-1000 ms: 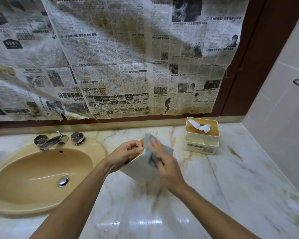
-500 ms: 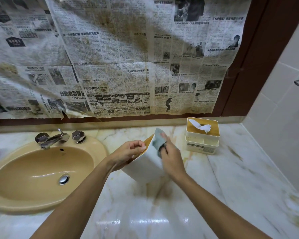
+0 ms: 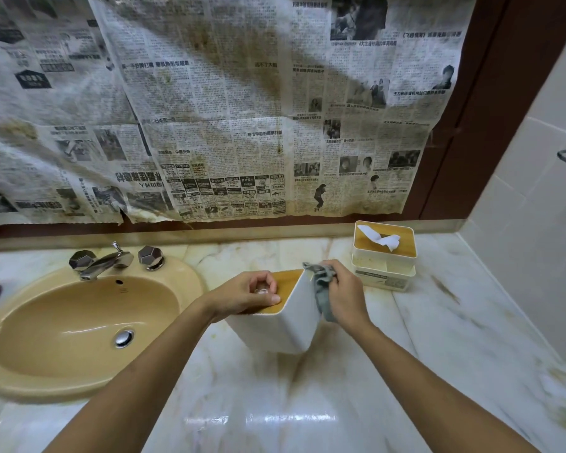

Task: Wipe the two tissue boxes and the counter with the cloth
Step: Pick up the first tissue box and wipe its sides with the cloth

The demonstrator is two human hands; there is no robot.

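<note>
Tissue box (image 3: 275,331) leans, gripped by left hand (image 3: 245,294), while right hand (image 3: 348,297) clutches cloth (image 3: 321,286).

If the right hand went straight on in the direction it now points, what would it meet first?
Probably the white tissue box held tilted by the left hand: the right hand presses the cloth on its side. The second box stands right of that line; depth is unclear.

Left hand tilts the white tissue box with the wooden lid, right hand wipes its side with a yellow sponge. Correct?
Not a sponge: the head view shows the right hand holding a crumpled grey cloth against the side of the white tissue box with the wooden lid, which the left hand tilts.
</note>
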